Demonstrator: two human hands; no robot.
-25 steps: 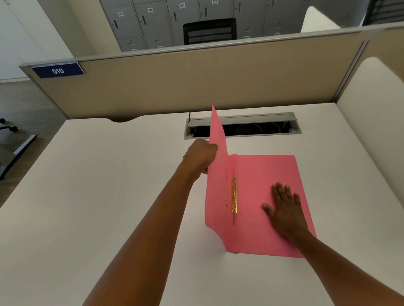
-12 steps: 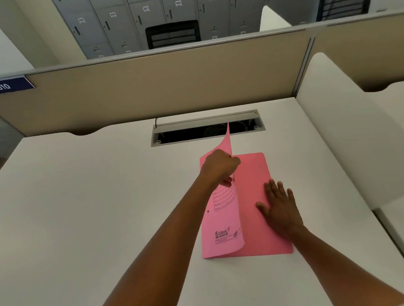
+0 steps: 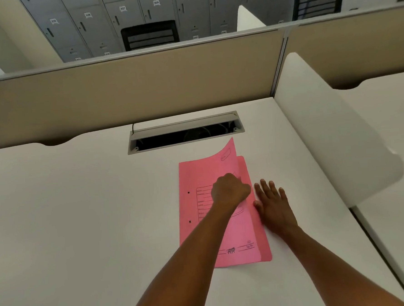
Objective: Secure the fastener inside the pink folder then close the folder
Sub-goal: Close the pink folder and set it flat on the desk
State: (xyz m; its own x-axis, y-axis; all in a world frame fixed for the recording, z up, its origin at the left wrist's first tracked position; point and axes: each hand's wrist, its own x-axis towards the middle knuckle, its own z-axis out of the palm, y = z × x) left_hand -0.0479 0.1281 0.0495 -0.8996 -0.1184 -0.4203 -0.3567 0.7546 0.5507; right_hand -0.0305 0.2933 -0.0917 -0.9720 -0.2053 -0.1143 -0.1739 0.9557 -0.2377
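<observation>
Pink card of the folder lies almost shut on the white desk, printed cover up. Your left hand rests on the cover with its grip curled; whether it pinches the edge, you cannot tell. At the far right corner the cover curls up. Your right hand lies flat, fingers spread, on the desk just beside the folder. The fastener is hidden; if it stands proud, the cover may spring open.
</observation>
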